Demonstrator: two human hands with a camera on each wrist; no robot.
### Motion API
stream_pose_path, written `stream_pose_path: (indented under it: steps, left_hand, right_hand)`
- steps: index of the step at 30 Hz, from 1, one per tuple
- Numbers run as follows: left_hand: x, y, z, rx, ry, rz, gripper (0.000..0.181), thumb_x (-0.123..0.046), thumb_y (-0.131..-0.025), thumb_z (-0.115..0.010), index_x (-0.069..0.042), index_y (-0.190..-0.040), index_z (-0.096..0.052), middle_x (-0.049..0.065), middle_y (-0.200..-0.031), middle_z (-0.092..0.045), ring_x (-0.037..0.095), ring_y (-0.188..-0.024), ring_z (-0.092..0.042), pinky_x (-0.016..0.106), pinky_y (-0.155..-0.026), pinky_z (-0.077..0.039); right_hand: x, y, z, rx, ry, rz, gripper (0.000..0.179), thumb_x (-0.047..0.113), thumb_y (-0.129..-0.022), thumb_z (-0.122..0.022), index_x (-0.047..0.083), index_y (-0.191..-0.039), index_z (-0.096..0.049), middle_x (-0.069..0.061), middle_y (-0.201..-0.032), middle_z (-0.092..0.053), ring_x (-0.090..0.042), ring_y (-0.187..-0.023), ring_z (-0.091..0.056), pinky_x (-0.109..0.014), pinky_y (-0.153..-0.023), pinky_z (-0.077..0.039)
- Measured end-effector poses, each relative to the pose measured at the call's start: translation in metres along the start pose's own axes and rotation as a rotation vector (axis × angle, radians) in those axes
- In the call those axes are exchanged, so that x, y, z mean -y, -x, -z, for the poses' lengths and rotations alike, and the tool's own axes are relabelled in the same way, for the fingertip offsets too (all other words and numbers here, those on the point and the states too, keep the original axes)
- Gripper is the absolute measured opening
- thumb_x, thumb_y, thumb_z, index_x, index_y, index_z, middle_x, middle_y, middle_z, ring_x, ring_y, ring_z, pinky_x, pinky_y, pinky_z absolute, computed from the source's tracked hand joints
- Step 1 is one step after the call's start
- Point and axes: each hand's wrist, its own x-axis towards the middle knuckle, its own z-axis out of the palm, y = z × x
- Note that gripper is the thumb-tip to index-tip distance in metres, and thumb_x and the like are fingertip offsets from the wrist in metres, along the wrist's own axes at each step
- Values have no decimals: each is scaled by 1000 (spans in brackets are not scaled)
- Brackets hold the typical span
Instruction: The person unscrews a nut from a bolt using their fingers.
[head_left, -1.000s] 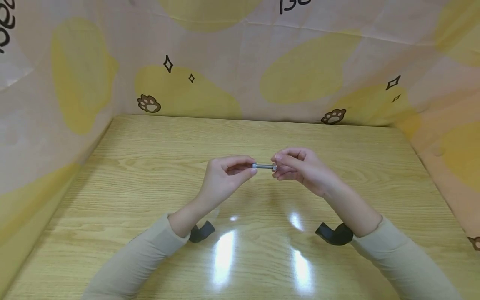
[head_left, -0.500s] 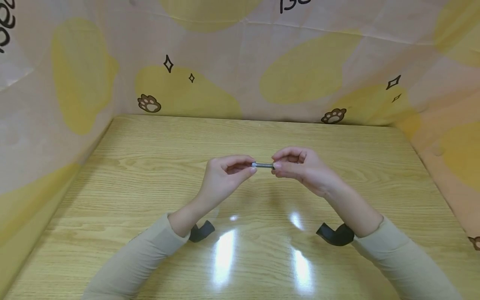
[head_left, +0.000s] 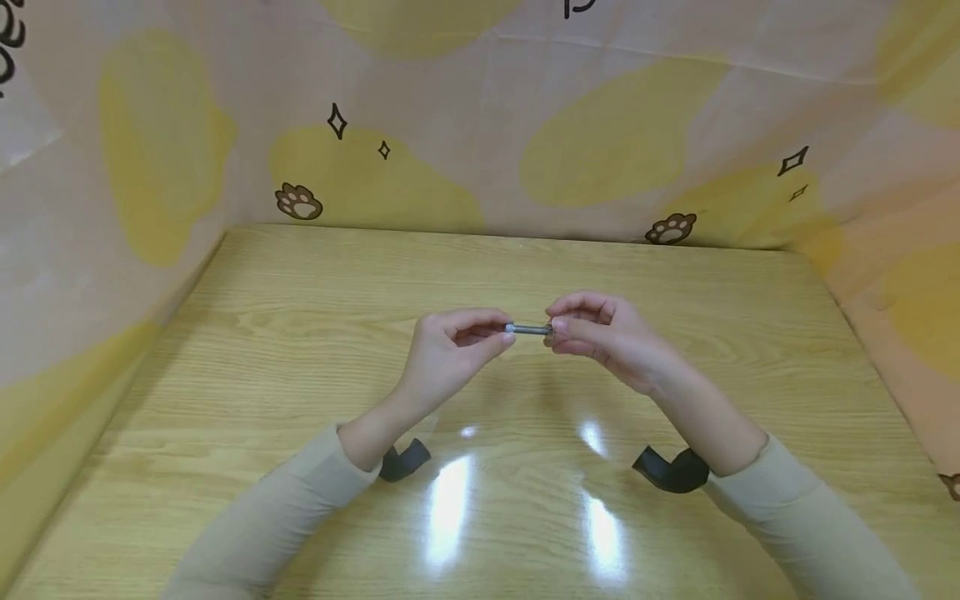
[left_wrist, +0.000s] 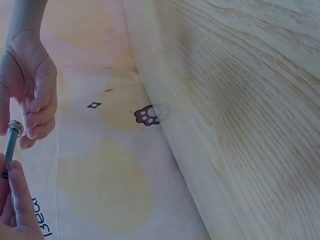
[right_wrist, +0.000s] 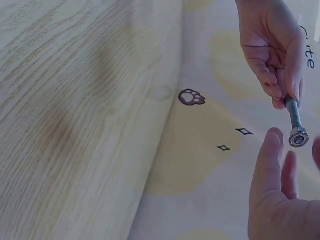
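Near the centre of the head view, a metal bolt [head_left: 529,330] lay almost level in the air above the wood-grained table [head_left: 315,275]. The left hand [head_left: 448,354], left of centre, pinched one end of it between thumb and fingers. A nut [right_wrist: 298,137] sat at the other end, close by the right hand [head_left: 613,340]. That hand's fingers stood apart around the nut, with a gap showing between them at the lower right of the right wrist view; whether the thumb touched the nut was hard to tell. At the left edge of the left wrist view, the bolt's thread showed between the two hands. Pale sleeves [head_left: 277,517] covered both forearms, and a black piece [head_left: 670,471] jutted inward from the right wrist, lower right of the head view. Patterned cloth [head_left: 510,108] filled the top.
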Motion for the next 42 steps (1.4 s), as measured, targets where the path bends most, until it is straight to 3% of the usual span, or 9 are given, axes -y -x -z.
stream_pose_path:
  steps: [6, 11, 16, 22, 32, 38, 42]
  left_hand:
    - [-1, -2, -2, 3, -2, 0, 17, 0, -82, -69, 6, -97, -68, 13, -90, -69, 16, -75, -66, 29, -69, -57]
    - [-2, -4, -2, 2, -5, -16, 16, 0, -82, -69, 6, -97, -68, 14, -90, -69, 17, -75, -66, 29, -68, -58]
    - [-2, -4, -3, -1, -1, 0, 16, 1, -82, -69, 6, -97, -68, 14, -89, -69, 17, -74, -66, 29, -68, -58]
    - [-2, -4, -3, -2, -3, -5, 16, 1, -82, -68, 8, -97, -67, 15, -90, -68, 18, -75, -66, 28, -68, -58]
    - [-1, -4, -3, -9, 6, -16, 16, 1, -82, -68, 7, -97, -68, 15, -91, -69, 17, -76, -66, 29, -69, -58]
    - [-1, -4, -3, -13, -1, -27, 16, 1, -82, -68, 7, -97, -68, 15, -90, -69, 17, -76, -66, 28, -69, -58]
    - [-1, -3, -2, -12, 0, -31, 16, 1, -82, -68, 7, -97, -68, 15, -91, -69, 18, -76, -66, 28, -69, -57]
  right_hand:
    - [1, 0, 0, -8, 5, -67, 15, 11, -97, -50, 5, -92, -63, -7, -74, -66, -14, -65, -65, -25, -65, -57]
    - [1, 1, 1, -16, 13, -38, 6, 2, -92, -56, 4, -94, -61, -5, -79, -65, -14, -72, -65, -26, -72, -57]
    - [2, 3, 1, -4, 22, -1, 20, -5, -87, -57, 7, -103, -58, -6, -90, -64, -16, -82, -65, -29, -82, -54]
    - [2, 3, -1, -6, -3, -68, 9, 11, -95, -54, 6, -94, -62, -7, -78, -65, -15, -70, -66, -27, -71, -57]
    - [2, 3, 0, 1, 27, 9, 10, -2, -86, -61, 7, -91, -61, -6, -86, -63, -15, -80, -65, -29, -81, -55]
    - [3, 2, -2, 0, -20, -56, 10, 9, -95, -53, 8, -90, -62, -6, -79, -65, -15, -71, -66, -27, -72, -57]
    - [1, 2, -1, 24, -4, -54, 10, 4, -93, -54, 6, -89, -62, -7, -77, -66, -14, -70, -65, -27, -71, -57]
